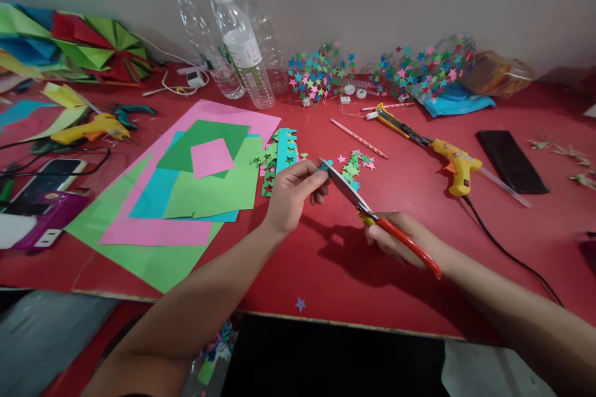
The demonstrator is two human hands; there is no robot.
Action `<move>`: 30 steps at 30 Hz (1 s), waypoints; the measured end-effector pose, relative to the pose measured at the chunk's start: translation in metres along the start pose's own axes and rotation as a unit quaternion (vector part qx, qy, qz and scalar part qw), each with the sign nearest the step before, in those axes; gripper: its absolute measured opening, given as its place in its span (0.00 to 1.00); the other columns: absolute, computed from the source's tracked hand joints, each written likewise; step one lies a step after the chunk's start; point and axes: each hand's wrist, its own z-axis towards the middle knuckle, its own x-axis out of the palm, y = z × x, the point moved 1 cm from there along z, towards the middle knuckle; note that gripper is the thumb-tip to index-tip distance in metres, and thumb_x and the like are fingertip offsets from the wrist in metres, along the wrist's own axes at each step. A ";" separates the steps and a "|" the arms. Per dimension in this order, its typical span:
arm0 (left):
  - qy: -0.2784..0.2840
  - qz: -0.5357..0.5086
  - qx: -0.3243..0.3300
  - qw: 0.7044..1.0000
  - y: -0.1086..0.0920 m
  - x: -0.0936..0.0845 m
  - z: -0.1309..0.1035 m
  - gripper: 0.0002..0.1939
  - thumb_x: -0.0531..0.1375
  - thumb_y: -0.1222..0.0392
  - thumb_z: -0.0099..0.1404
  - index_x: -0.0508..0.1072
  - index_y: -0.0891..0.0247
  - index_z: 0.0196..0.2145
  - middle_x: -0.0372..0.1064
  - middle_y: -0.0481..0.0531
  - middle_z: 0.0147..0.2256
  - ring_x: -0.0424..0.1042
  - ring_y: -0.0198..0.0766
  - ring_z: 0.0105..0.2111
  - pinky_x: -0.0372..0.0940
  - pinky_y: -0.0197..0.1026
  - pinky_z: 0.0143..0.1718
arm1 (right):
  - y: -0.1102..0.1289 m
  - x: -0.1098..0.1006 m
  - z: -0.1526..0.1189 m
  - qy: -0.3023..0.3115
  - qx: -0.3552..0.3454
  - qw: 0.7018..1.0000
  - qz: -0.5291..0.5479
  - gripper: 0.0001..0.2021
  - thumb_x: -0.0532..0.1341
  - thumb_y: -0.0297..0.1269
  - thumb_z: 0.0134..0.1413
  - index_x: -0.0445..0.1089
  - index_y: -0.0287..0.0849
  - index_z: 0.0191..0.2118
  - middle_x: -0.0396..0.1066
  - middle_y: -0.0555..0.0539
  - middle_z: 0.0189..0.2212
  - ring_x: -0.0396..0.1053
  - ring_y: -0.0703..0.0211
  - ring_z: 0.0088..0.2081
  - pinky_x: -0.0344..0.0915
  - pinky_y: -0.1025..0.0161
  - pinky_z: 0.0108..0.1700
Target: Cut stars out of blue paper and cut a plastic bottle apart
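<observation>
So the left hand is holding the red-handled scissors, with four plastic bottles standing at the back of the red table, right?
Wrong hand: the head view shows the right hand holding the red-handled scissors. The four plastic bottles do stand at the back of the red table.

Left hand [295, 192]: thumb and fingers pinched beside tips of scissors [347, 188] | left forearm [223, 282]: slanted toward scissors from their left | right hand [405, 236]: fingers curled around scissors' handles | right forearm [507, 307]: angled in from scissors' right

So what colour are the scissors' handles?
The handles are red with some yellow, clearest in the head view.
</observation>
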 end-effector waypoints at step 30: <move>0.161 0.548 0.140 0.809 0.045 0.009 0.004 0.17 0.49 0.53 0.71 0.67 0.61 0.28 0.67 0.49 0.27 0.67 0.36 0.29 0.58 0.37 0.33 | -0.034 0.008 0.036 -0.027 -0.108 0.924 0.366 0.16 0.63 0.49 0.55 0.63 0.43 0.25 0.57 0.61 0.06 0.53 0.69 0.08 0.63 0.69 0.17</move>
